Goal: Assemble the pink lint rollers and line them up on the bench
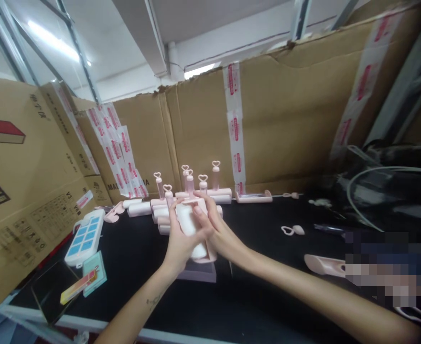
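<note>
Between my two hands is a pale pink case (pixel 210 241) with a white roll-shaped insert (pixel 188 220) in its open side. My left hand (pixel 178 239) is closed around the left side of the case. From the right, my right hand (pixel 215 227) grips it, the thumb lying across the front over the white part. Just behind stand several pink heart-topped handles (pixel 203 181) with clear stems, among pink and white cylindrical pieces (pixel 140 209). A greyish block (pixel 198 273) lies below the held case.
A white tray with blue squares (pixel 84 239), a teal packet (pixel 94 274) and a yellow-orange strip (pixel 77 286) lie left. Rightward are a loose heart handle (pixel 292 230), a pink shell (pixel 323 264) and a blurred-out patch. Cardboard walls (pixel 289 110) enclose the black table (pixel 260 296).
</note>
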A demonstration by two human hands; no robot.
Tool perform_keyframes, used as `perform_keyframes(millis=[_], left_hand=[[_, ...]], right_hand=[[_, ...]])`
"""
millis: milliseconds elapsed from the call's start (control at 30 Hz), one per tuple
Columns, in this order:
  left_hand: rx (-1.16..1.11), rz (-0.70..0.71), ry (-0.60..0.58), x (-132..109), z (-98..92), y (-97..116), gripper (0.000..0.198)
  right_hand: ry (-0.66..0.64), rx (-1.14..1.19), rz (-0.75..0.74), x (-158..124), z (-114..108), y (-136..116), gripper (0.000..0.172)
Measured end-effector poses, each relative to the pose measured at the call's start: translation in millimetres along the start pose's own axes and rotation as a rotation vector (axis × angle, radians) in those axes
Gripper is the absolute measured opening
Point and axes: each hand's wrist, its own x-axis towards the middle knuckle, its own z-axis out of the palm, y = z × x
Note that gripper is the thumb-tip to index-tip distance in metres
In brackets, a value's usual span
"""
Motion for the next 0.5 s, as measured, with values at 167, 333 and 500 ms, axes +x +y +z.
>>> perform_keyframes(millis=[167,333,500], left_hand=[[0.476,-0.13,-0.291,-20,-11.0,26,0.06],[0.762,-0.305,-0.579,-57,-16.4,37,0.056],[0.885,-0.467,-0.473,-93,-20.3,29,0.028]], right_hand=[[-0.297,-0.201,-0.123,-13,-44,-32,0.034],[-0.629,-0.297,0.037,-51,-62,-59,0.022],[-0.711,-0.329,0.024,-88,-59,-62,0.012]])
